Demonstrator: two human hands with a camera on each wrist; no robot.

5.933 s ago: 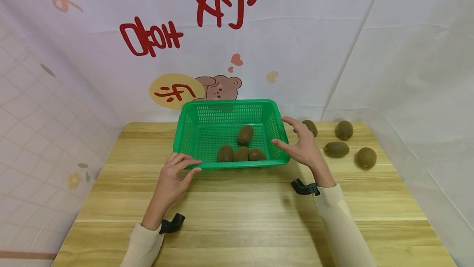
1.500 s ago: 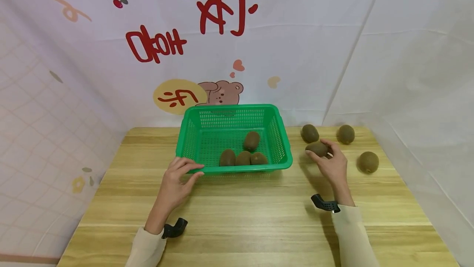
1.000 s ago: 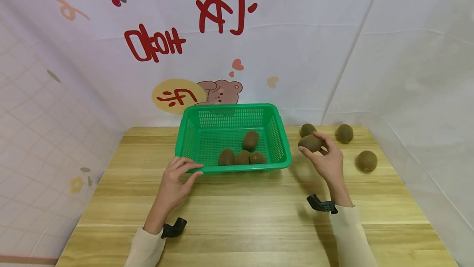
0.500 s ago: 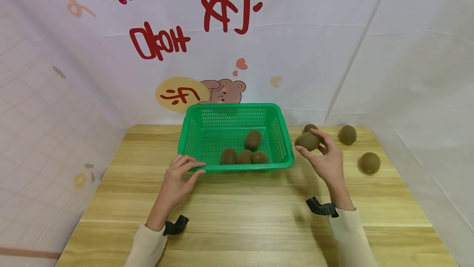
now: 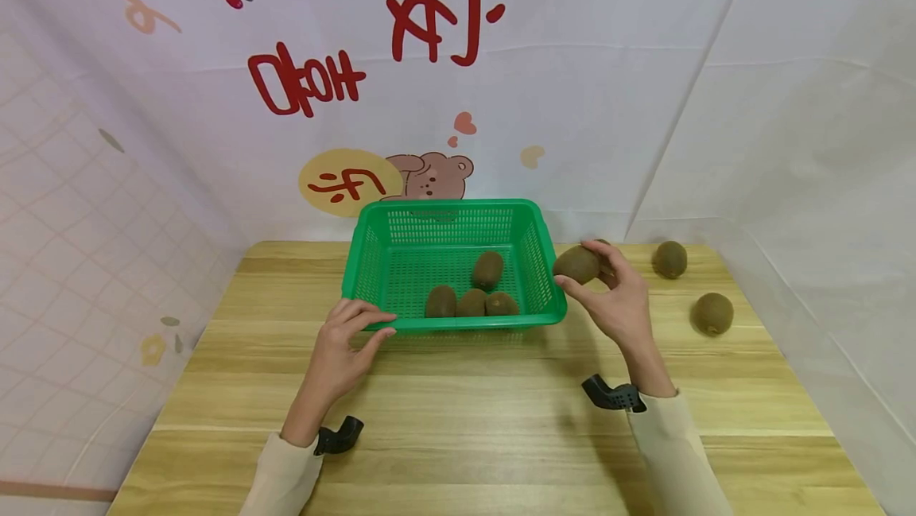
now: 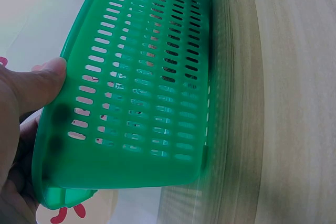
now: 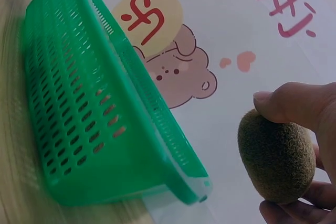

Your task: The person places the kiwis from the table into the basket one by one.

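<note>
Fingers (image 5: pixel 599 255) of the right hand (image 5: pixel 617 301) curl around 1 brown kiwi (image 5: pixel 576 263), holding it in the air just beside the right rim of a green basket (image 5: pixel 531 239); the right wrist view shows the thumb on top of the fruit and the other fingertips beneath it. Across the basket, the left hand (image 5: pixel 342 346) pinches the near left corner of the rim, thumb (image 6: pixel 37 85) pressed against the slotted outer wall and the fingers (image 5: pixel 361 310) curled over the top edge. Inside the basket lie 4 kiwis (image 5: pixel 470 301): 3 in a row touching along the near wall and 1 just behind them. The basket stands on a wooden tabletop (image 5: pixel 465 405), near its far edge. To the right, 2 loose kiwis (image 5: pixel 712 313) rest on the tabletop, well apart from the basket, and part of another shows behind the raised hand. A white backdrop (image 5: pixel 572 87) with red lettering and a cartoon bear hangs behind.
</note>
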